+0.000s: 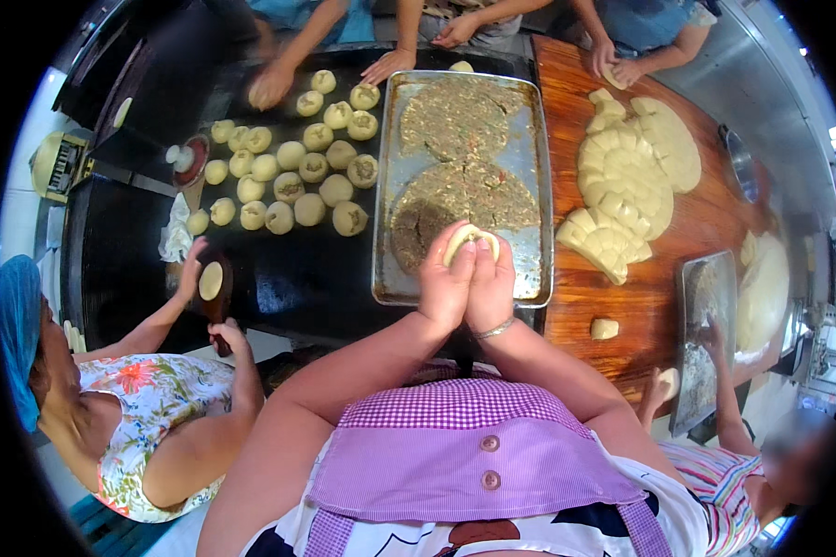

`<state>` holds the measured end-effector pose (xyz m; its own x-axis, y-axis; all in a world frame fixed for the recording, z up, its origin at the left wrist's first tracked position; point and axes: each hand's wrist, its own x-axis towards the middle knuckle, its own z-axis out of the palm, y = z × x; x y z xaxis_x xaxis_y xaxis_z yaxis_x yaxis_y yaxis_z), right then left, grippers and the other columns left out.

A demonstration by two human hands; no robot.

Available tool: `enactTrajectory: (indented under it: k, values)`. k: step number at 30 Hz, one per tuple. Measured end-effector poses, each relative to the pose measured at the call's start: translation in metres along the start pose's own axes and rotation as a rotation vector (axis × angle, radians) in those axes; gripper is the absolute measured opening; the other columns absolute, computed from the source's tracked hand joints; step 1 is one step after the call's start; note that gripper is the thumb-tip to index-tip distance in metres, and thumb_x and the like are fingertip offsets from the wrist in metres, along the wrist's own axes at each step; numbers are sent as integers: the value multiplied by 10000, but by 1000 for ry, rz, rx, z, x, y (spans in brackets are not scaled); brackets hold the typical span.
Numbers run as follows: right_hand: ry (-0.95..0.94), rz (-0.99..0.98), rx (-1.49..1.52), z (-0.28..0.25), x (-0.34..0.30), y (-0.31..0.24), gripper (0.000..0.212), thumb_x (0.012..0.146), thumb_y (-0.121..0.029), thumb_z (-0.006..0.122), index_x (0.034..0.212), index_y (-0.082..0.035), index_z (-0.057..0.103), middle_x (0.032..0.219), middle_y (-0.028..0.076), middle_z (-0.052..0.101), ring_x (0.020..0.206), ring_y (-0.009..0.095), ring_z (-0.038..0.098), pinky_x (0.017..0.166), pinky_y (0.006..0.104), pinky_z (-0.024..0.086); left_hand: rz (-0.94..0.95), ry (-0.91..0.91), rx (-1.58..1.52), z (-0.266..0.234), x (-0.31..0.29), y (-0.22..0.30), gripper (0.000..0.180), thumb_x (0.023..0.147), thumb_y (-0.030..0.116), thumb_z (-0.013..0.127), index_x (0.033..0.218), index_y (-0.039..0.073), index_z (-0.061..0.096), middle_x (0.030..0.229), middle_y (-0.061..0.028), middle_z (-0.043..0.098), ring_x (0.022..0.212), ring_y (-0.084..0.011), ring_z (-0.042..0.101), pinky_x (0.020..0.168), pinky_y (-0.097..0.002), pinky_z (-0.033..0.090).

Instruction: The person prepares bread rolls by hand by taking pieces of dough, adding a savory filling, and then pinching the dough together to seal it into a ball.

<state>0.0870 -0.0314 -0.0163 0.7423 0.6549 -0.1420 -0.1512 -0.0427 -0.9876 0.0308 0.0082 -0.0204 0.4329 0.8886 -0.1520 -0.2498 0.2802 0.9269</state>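
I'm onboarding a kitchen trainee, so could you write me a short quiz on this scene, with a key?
1. What do the camera wearer's left hand and right hand hold together above the rectangular silver metal tray?

2. Where does the large, pale yellow mass of dough lie?
a) on the black tabletop
b) on the reddish-brown wooden tabletop
c) inside the metal tray

3. True or false: a small, pale yellow dough piece lies apart from that mass, nearer the wearer.

Key: 1. A rounded piece of pale dough; 2. b; 3. True.
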Motion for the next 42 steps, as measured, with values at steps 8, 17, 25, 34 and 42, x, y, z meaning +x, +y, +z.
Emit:
enactTrajectory:
  k: [8, 17, 25, 34, 42]
  values:
    - [-325, 264, 340, -32, 29, -1, 447, 1030, -355, 463, 1296, 0, 519, 1162, 112, 628, 1056, 210, 603, 945, 349, 477, -280, -60, -307, -5, 5, 18, 366, 980, 104, 561, 1330, 38, 476, 1175, -62, 583, 1048, -142, 572, 937, -289, 464]
    - [-192, 619, 857, -10, 23, -22, 397, 1013, -411, 478, 1208, -75, 559, 1181, 78, 628, 1089, 212, 597, 975, 385, 468, -357, -205, -571, -21, 20, 25, 457, 978, 235, 595, 1352, 48, 410, 1232, -108, 547, 1142, -217, 543, 987, -384, 463]
    - [-271, 187, 518, -11, 15, -30, 341, 987, -211, 555, 1255, -1, 556, 1237, 76, 573, 1111, 166, 552, 981, 301, 431, -194, -108, -422, 1, 1, 39, 351, 975, 138, 562, 1305, 41, 496, 1200, -96, 588, 1085, -171, 576, 938, -321, 487]
    - [-71, 14, 155, -2, -5, -15, 315, 995, -109, 456, 1279, 4, 535, 1175, 94, 602, 1047, 171, 584, 927, 295, 483, 108, -70, 263, -2, -8, 10, 308, 996, 101, 520, 1288, 5, 515, 1190, -103, 610, 1089, -175, 577, 950, -310, 473]
    - [-182, 119, 683, -8, 5, -36, 312, 1033, -225, 463, 1229, 3, 543, 1175, 90, 590, 1062, 168, 571, 936, 306, 457, -74, -154, -452, -3, 9, 17, 447, 1039, 278, 442, 1415, 49, 361, 1333, -109, 503, 1207, -238, 526, 1007, -371, 463]
